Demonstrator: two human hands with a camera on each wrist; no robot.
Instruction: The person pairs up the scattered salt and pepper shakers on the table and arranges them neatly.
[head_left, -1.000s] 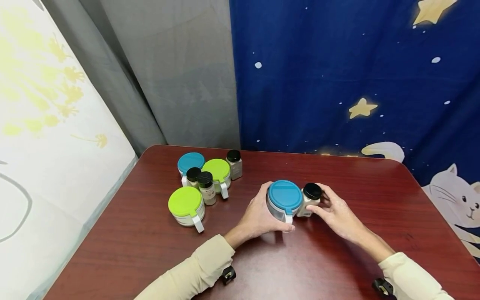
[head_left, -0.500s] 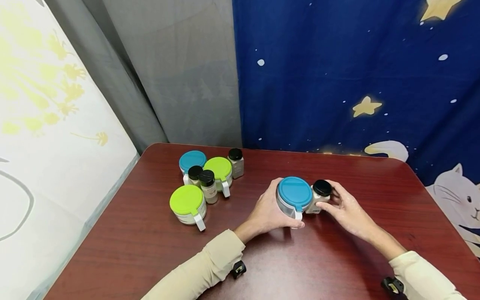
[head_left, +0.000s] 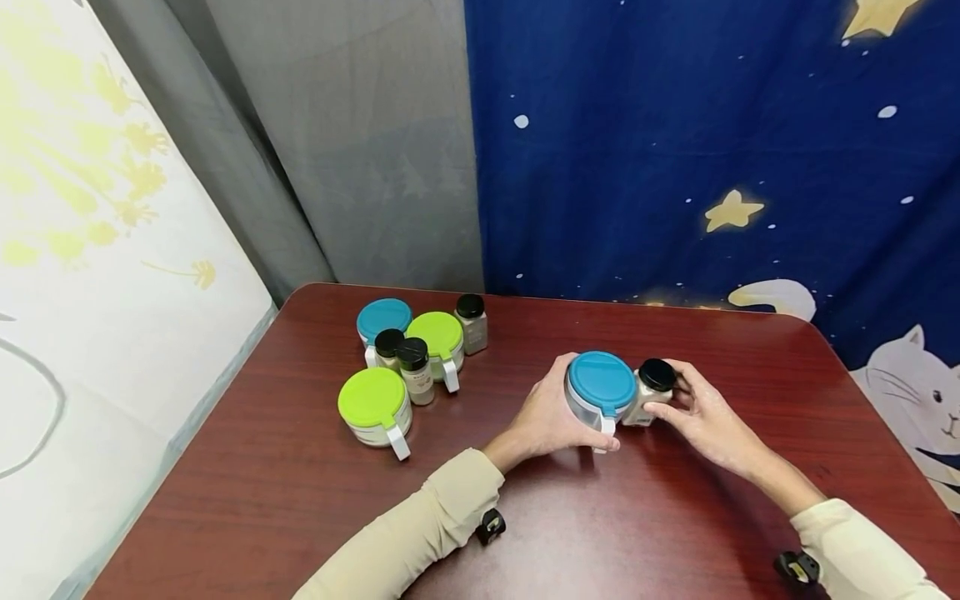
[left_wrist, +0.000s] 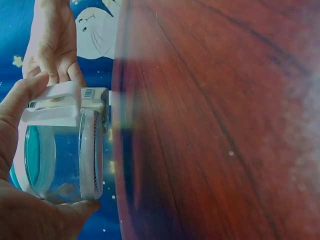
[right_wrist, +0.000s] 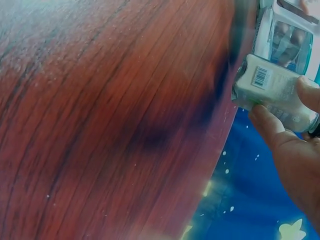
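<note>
My left hand (head_left: 549, 418) grips a clear seasoning jar (head_left: 602, 380) with a blue lid and a white handle, its thumb lying by the handle. In the left wrist view, the fingers wrap the jar's (left_wrist: 67, 160) glass side. My right hand (head_left: 708, 427) pinches a square spice bottle (head_left: 643, 403) with a black cap, between thumb and fingers. The bottle stands upright right beside the blue-lidded jar on its right. A barcode shows on the bottle (right_wrist: 275, 90) in the right wrist view, where its base appears close over the table.
Left of the hands stands a group: two green-lidded jars (head_left: 371, 398) (head_left: 435, 335), another blue-lidded jar (head_left: 384, 320), and black-capped spice bottles (head_left: 417, 379) (head_left: 472, 327). The reddish-brown table (head_left: 300, 500) ends at a blue curtain (head_left: 600, 150) and a grey curtain (head_left: 360, 150) behind.
Both hands have moved to the right across the table, carrying the blue-lidded jar and the spice bottle side by side. The group on the left has stayed in place.
</note>
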